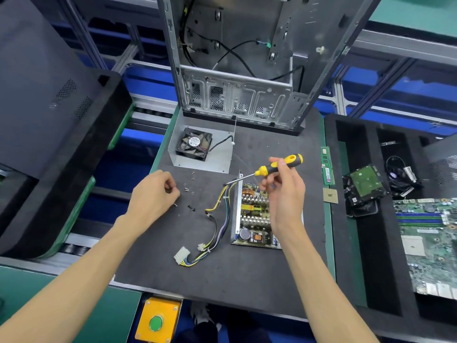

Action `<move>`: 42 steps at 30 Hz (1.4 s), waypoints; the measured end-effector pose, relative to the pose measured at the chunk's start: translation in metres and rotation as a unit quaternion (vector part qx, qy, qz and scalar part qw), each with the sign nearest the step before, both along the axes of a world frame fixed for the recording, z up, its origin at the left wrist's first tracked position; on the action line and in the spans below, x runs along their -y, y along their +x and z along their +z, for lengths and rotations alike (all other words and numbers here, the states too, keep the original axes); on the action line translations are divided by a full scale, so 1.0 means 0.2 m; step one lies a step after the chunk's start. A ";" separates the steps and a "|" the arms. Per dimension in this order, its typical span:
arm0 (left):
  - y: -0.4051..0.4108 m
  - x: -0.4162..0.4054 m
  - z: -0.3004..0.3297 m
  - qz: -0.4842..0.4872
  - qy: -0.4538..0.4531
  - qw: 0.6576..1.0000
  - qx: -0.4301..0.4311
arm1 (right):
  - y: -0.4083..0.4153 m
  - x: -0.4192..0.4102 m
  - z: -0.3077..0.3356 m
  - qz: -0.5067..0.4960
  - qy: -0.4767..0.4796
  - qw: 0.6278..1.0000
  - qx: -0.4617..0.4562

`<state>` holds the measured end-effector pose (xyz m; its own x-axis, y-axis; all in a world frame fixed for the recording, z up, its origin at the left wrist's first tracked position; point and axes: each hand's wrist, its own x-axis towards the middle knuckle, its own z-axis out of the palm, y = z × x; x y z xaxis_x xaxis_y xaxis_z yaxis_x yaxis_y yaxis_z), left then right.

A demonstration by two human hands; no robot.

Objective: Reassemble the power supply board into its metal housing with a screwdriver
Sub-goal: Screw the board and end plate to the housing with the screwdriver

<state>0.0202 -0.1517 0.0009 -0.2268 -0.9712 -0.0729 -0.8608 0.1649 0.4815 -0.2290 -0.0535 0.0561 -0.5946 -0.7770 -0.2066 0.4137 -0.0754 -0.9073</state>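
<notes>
Left hand [153, 194] curled over loose screws [189, 191] left of power supply board [254, 219], perhaps pinching one. Right hand [284, 191] gripping screwdriver [269, 169] above it. Easily dropped among wires [217, 219].

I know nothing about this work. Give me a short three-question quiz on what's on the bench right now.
1. True or false: the right hand holds the yellow and black screwdriver.
2. Where does the fan sit? A) in the separate metal cover B) on the power supply board C) in the computer case
3. Fill in: the left hand has its fingers curled beside the loose ____ on the mat.

Key: 1 true; 2 A; 3 screws.
</notes>
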 end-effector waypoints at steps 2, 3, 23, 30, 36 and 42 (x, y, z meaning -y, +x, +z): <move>-0.04 -0.02 0.05 0.041 0.038 0.995 -0.082 | 0.00 -0.01 0.01 -0.006 0.000 1.000 0.014; -0.08 -0.03 0.08 0.061 0.064 0.986 -0.138 | 0.00 -0.02 0.02 -0.010 0.000 1.000 0.021; -0.41 -0.34 0.42 0.000 0.281 0.785 -0.552 | -0.03 -0.23 0.13 -0.044 -0.033 0.998 0.023; -0.48 -0.47 0.40 0.003 0.184 0.843 -0.505 | -0.09 -0.34 0.09 -0.019 -0.034 0.999 0.019; -0.51 -0.58 0.36 0.050 0.212 0.809 -0.547 | -0.11 -0.44 0.03 0.006 -0.038 0.998 0.044; -0.47 -0.67 0.32 0.045 0.217 0.810 -0.543 | -0.09 -0.51 -0.02 0.007 -0.049 0.997 0.062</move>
<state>-0.0743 -0.0176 0.0642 -0.3159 -0.9235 -0.2177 0.1098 -0.2634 0.9584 -0.2465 0.0492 0.0529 -0.5581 -0.8052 -0.2003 0.5231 -0.1541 -0.8382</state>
